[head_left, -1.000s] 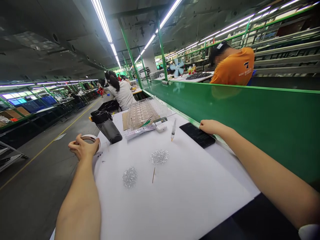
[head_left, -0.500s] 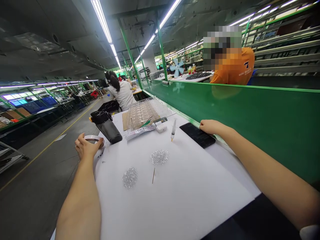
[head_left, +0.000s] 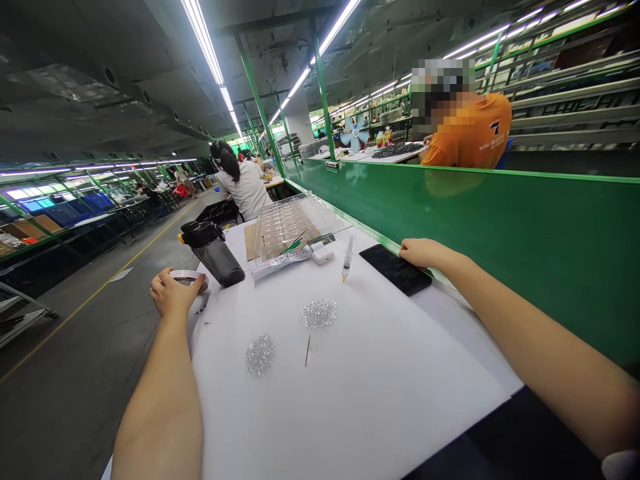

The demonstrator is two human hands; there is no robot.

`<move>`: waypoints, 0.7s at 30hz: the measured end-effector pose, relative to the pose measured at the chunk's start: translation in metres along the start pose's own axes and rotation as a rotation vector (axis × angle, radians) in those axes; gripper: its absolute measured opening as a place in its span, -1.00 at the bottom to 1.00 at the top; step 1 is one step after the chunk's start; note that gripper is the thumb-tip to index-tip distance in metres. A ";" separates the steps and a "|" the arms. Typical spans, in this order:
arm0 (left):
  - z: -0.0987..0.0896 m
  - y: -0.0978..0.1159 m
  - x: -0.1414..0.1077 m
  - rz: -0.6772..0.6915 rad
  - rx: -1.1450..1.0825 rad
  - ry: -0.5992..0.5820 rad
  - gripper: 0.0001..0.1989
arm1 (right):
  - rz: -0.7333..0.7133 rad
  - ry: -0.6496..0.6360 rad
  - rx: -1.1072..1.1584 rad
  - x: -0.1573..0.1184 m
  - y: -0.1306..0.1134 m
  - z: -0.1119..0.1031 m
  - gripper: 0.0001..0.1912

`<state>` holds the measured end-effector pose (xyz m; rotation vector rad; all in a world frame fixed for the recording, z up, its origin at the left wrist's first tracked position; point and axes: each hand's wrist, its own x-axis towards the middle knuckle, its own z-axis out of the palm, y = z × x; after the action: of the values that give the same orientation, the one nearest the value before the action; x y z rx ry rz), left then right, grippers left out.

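- Tape roll (head_left: 189,273): in my left hand (head_left: 173,297), at the left edge of the white tabletop (head_left: 350,407), just beside the dark bottle (head_left: 219,259). Can't tell if the table takes any of its weight.
- Roll's pose: I see it as a flattened ring, wide span running left-right, hole facing mostly up. Exact tilt unclear.
- My left fingers: spread wide and curved around the roll, thumb on its right side, the others on its left. Some contact is hidden by my hand.
- My right hand (head_left: 425,253): fingers folded in together, at the phone's far right edge. Fingertips out of sight, so can't tell if I'm pinching anything or touching the phone.
- Phone (head_left: 395,270): flat, long axis slanting from far left to near right.
- Syringe (head_left: 347,259): left of the phone, orange tip toward me, long axis near-far.
- Two piles of clear bits: one mid-table (head_left: 320,314), the other (head_left: 261,355) nearer me and further left.
- Thin stick (head_left: 307,351): between the piles and me, roughly near-far.
- Clear tray (head_left: 286,230): far end, behind the white packet (head_left: 280,265).
- Green belt (head_left: 500,260): along my right; person in orange (head_left: 473,133) beyond it.
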<state>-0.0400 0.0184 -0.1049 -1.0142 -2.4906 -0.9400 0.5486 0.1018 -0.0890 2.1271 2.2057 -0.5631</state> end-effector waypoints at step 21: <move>0.007 -0.019 -0.005 -0.145 0.222 -0.441 0.04 | -0.012 0.049 0.093 0.049 0.025 0.026 -0.58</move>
<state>-0.0495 0.0100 -0.1209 -1.0704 -2.9812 -0.4953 0.5638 0.1423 -0.1323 2.1969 2.2619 -0.6322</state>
